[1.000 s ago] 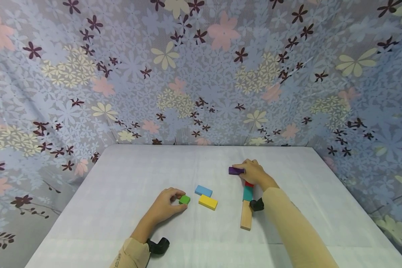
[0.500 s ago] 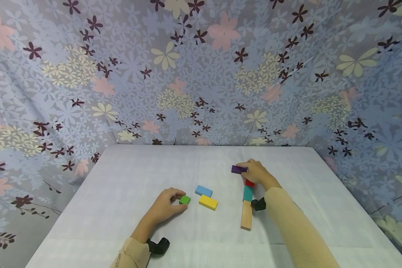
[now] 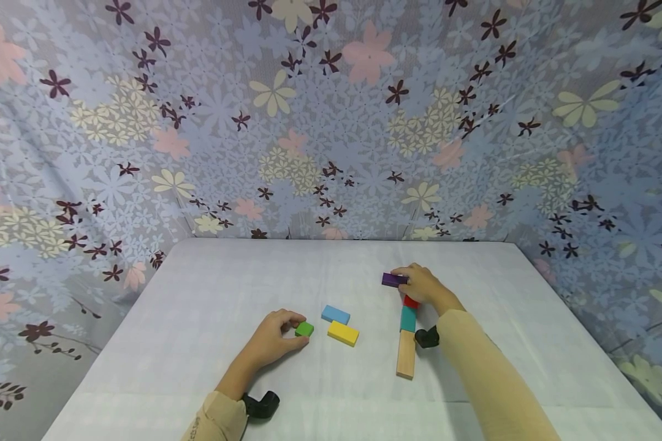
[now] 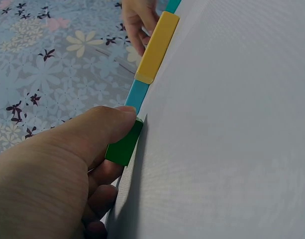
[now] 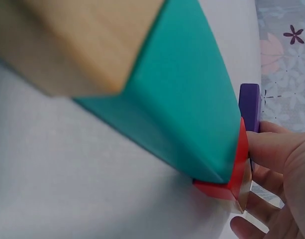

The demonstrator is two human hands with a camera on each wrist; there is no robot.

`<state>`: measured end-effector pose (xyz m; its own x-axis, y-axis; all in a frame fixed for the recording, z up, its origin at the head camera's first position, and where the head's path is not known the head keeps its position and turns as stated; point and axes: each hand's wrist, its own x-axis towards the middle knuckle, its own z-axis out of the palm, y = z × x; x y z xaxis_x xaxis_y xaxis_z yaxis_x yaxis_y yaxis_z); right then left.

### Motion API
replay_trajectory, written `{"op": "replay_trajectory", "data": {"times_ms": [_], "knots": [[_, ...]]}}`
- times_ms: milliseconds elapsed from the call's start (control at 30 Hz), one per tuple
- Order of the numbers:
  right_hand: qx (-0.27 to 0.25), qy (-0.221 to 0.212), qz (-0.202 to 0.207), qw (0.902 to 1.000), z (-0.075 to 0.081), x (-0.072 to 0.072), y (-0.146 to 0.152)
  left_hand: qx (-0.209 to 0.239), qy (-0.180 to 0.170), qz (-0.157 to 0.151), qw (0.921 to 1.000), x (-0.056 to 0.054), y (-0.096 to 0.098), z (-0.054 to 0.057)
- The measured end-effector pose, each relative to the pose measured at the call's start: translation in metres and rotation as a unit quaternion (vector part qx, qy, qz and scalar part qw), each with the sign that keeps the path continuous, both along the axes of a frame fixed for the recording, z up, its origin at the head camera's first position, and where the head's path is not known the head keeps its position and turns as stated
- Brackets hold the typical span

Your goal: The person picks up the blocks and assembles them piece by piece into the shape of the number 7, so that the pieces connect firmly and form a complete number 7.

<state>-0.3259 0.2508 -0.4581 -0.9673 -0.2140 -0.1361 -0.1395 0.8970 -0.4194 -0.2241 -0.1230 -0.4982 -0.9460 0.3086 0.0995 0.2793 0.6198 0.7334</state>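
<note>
At the far end of a row of blocks, my right hand point(image 3: 423, 285) grips a purple block point(image 3: 393, 280) that lies crosswise and sticks out to the left. Just nearer is a red block point(image 3: 410, 302), then a teal block point(image 3: 408, 318) and a long plain wooden block point(image 3: 405, 355), end to end. In the right wrist view the thumb sits against the red block point(image 5: 238, 164), with a wood-coloured piece point(image 5: 245, 189) beyond it. My left hand point(image 3: 276, 337) has thumb and fingers around a small green block point(image 3: 304, 329) on the table.
Between the hands lie a light blue block point(image 3: 336, 314) and a yellow block point(image 3: 342, 333), close together at an angle. A white cloth covers the table point(image 3: 243, 269). Flowered fabric point(image 3: 331, 122) rises behind its back edge and both sides.
My right hand and the purple block have shifted slightly to the right, mostly during the first half second. The left hand and green block have stayed in place.
</note>
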Motion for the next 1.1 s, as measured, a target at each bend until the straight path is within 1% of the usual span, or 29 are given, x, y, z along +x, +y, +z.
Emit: {"op": "replay_trajectory", "data": {"times_ms": [100,233,433,600,700,800,933,1100], "knots": [[-0.006,-0.007,-0.001,1.0000,0.001,0.000,0.000,-0.002,0.000,0.000,1.0000,0.000,0.000,0.000],[-0.001,-0.006,0.003,1.0000,0.002,0.002,-0.001,-0.001,-0.001,-0.001,1.0000,-0.001,0.000,-0.001],[0.020,0.016,-0.003,0.9997,0.004,0.004,-0.006,-0.001,-0.001,-0.003,1.0000,-0.001,-0.001,-0.002],[0.012,0.037,0.005,0.9992,0.008,0.006,-0.015,-0.002,0.000,-0.001,1.0000,-0.002,-0.001,-0.002],[0.006,0.040,0.030,0.9987,0.011,0.007,-0.024,-0.002,0.001,-0.001,1.0000,-0.002,-0.001,-0.002],[-0.004,0.029,0.067,0.9973,0.015,0.011,-0.037,-0.001,0.000,-0.001,1.0000,-0.002,-0.001,-0.002],[-0.017,0.003,0.124,0.9922,0.021,0.024,-0.060,-0.001,-0.001,0.001,1.0000,-0.001,-0.001,-0.002],[0.001,-0.029,0.172,0.9847,0.027,0.040,-0.091,0.002,0.000,-0.001,1.0000,-0.001,-0.001,-0.002]]}}
